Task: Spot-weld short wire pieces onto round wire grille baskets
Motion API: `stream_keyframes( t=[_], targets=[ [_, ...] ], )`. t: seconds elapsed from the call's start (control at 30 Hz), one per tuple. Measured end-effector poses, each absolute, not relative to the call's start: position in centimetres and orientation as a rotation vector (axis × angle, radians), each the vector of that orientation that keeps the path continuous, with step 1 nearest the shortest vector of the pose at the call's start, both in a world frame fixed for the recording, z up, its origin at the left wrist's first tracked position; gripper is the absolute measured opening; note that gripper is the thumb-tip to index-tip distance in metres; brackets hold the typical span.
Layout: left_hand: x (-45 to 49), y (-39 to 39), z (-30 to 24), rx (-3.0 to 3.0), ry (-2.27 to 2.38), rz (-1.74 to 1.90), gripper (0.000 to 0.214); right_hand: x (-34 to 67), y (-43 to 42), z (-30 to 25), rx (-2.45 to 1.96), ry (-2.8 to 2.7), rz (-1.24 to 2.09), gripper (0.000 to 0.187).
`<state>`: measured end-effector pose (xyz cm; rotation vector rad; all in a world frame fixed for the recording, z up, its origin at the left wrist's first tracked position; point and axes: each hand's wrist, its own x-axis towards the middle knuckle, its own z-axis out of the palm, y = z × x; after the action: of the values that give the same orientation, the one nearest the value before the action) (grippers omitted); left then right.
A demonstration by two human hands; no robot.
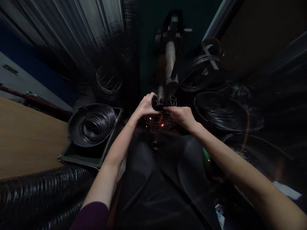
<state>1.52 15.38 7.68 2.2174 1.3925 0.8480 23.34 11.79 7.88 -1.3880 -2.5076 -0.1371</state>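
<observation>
The curled fingers (151,96) of the left hand (145,106) and the extended fingers (169,109) of the right hand (181,116) are closed around the upper part of a round black wire cage (165,110). Its lower part is hard to make out in the dimness, though orange glints (162,125) are seen there. Left of the cage, a coil of black wire (97,123) is held in a round dark dish (74,127). Right of the cage, a larger black wire coil (220,111) is partly lost in shadow.
</observation>
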Motion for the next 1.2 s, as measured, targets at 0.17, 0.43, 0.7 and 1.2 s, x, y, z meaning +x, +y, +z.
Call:
stream_keyframes(
  t=[0.17,0.43,0.7,1.2],
  targets=[
    [1.5,16.0,7.3,2.298,1.353,0.895,0.064,23.8,11.7,6.8,-1.406,-2.3,-0.129,0.021],
    [1.2,18.7,7.2,2.183,1.335,0.913,0.066,23.7,14.9,6.4,-1.451,-2.133,0.005,0.018],
    [1.3,19.0,6.2,2.139,1.322,0.975,0.072,23.9,15.6,6.5,-1.48,-2.099,0.026,0.017],
    [1.5,17.6,6.9,2.147,1.452,0.978,0.07,23.7,15.1,7.5,-1.527,-2.185,-0.043,0.019]
  ],
)
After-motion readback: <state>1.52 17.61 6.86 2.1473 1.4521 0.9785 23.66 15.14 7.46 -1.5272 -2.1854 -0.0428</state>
